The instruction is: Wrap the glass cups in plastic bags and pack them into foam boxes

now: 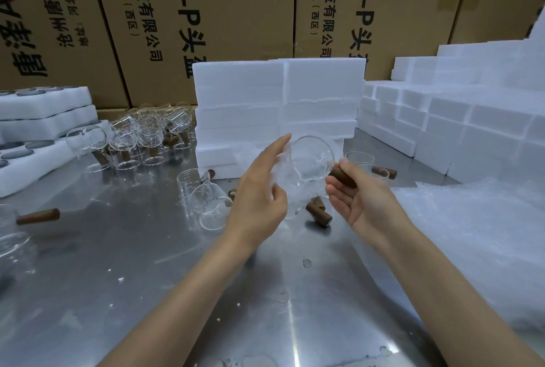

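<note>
The right hand [358, 194], centre-right of the frame, pinches the brown wooden handle [342, 177] of a glass cup [313, 160] held above the steel table [147, 263]; the left hand [259, 189], just left of the cup, holds a clear plastic bag [284, 186] against the glass, fingers extended, thumb tucked under. The handle's long axis runs right and down toward the right palm, so the cup body lies leftward, nearer the left hand; the foam boxes [280, 107] stand stacked behind at centre, loose cups [138, 136] at centre left.

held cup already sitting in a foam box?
No, the glass cup is up in the air between both hands, the right hand gripping its wooden handle and the left hand on the plastic bag.
</note>
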